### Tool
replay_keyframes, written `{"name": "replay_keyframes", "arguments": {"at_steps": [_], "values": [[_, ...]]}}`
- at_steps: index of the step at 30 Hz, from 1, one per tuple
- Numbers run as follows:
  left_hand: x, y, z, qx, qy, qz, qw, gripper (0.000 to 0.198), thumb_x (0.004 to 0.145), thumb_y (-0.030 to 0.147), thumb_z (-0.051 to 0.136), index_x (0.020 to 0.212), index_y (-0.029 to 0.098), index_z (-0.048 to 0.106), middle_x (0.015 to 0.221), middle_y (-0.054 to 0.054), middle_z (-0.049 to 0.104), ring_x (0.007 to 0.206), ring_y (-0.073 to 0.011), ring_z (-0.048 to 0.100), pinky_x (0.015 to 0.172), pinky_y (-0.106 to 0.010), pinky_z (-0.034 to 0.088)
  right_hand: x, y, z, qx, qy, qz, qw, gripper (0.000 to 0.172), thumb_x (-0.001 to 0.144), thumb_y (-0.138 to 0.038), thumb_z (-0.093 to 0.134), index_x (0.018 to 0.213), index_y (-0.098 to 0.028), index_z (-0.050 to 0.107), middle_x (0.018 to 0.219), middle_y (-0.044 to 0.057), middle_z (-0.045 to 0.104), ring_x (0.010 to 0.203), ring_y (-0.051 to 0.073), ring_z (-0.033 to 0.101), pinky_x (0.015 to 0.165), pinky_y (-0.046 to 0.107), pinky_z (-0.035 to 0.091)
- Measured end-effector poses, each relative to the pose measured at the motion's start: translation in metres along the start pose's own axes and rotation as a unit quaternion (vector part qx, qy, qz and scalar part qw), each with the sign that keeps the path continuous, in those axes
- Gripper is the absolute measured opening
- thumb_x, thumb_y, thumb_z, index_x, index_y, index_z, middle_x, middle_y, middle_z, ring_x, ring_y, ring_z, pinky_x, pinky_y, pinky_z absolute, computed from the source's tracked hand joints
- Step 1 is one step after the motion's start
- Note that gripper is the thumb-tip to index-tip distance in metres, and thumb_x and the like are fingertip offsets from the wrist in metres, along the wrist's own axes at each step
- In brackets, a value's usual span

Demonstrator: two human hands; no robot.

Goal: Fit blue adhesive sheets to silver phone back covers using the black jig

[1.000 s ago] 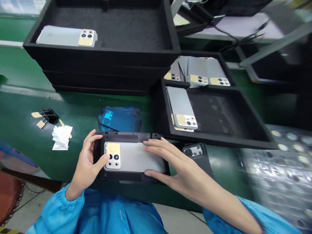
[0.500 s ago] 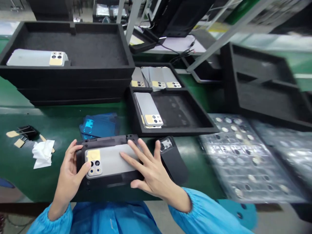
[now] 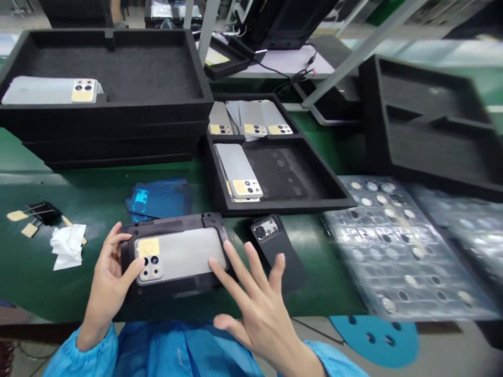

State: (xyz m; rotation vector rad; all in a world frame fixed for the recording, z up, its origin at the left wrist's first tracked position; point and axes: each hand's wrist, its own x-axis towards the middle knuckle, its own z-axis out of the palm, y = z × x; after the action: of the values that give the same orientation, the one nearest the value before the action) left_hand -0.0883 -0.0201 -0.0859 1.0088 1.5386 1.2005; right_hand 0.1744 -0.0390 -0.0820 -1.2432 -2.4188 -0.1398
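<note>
A silver phone back cover [image 3: 184,255] with a yellow-taped camera block lies seated in a black fixture [image 3: 173,285] at the near edge of the green bench. My left hand [image 3: 105,277] grips the fixture's left end, thumb resting on the cover's camera corner. My right hand [image 3: 255,303] hovers with fingers spread just right of the fixture, fingertips near the cover's right end, holding nothing. A second black jig [image 3: 277,251] with a camera cut-out lies to the right.
A black foam tray [image 3: 314,178] behind holds more silver covers [image 3: 239,175]. Stacked black trays [image 3: 118,131] stand back left with one cover [image 3: 47,90]. Blue film sheets [image 3: 157,200], a white wipe [image 3: 67,245], binder clips [image 3: 37,210] and clear blister trays of small parts [image 3: 396,246] surround.
My right hand has lifted off the cover and pulled back toward me to the right, fingers spreading. The left hand stays on the fixture. The view has swung right.
</note>
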Motion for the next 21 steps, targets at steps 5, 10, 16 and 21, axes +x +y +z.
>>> {"name": "replay_keyframes", "arguments": {"at_steps": [5, 10, 16, 21], "values": [[-0.001, 0.001, 0.000, -0.001, -0.003, 0.003, 1.000, 0.044, 0.074, 0.037, 0.082, 0.109, 0.023, 0.059, 0.164, -0.011, 0.032, 0.145, -0.0331, 0.041, 0.116, -0.045, 0.039, 0.021, -0.032, 0.004, 0.061, -0.007, -0.043, 0.997, 0.080, 0.096, -0.073, 0.035, 0.128, -0.006, 0.065, 0.143, 0.022, 0.059, 0.157, 0.032, -0.006, 0.120, 0.063, -0.015], [0.000, 0.003, 0.001, -0.006, -0.003, -0.001, 1.000, 0.045, 0.072, 0.039, 0.083, 0.106, 0.023, 0.059, 0.163, -0.011, 0.032, 0.142, -0.0341, 0.045, 0.115, -0.047, 0.040, 0.053, -0.047, 0.016, 0.045, -0.009, -0.017, 0.999, 0.073, 0.095, -0.070, 0.047, 0.130, -0.008, 0.064, 0.147, 0.020, 0.055, 0.154, 0.036, 0.023, 0.121, 0.064, -0.015], [0.003, 0.000, -0.002, -0.011, -0.007, -0.005, 1.000, 0.044, 0.073, 0.040, 0.084, 0.107, 0.024, 0.059, 0.165, -0.010, 0.028, 0.145, -0.0332, 0.041, 0.115, -0.044, 0.042, 0.053, -0.017, 0.023, 0.047, -0.022, 0.097, 0.994, 0.045, 0.101, -0.053, 0.048, 0.128, -0.023, 0.067, 0.156, 0.017, 0.046, 0.146, 0.044, 0.037, 0.114, 0.079, 0.010], [0.003, -0.004, -0.004, -0.011, 0.004, 0.000, 1.000, 0.045, 0.072, 0.044, 0.084, 0.105, 0.023, 0.061, 0.165, -0.011, 0.029, 0.147, -0.0343, 0.038, 0.116, -0.044, 0.041, 0.042, 0.000, 0.024, 0.024, -0.003, 0.152, 0.988, 0.038, 0.105, -0.039, 0.044, 0.130, -0.023, 0.067, 0.154, 0.018, 0.047, 0.145, 0.046, 0.038, 0.107, 0.084, 0.019]]}}
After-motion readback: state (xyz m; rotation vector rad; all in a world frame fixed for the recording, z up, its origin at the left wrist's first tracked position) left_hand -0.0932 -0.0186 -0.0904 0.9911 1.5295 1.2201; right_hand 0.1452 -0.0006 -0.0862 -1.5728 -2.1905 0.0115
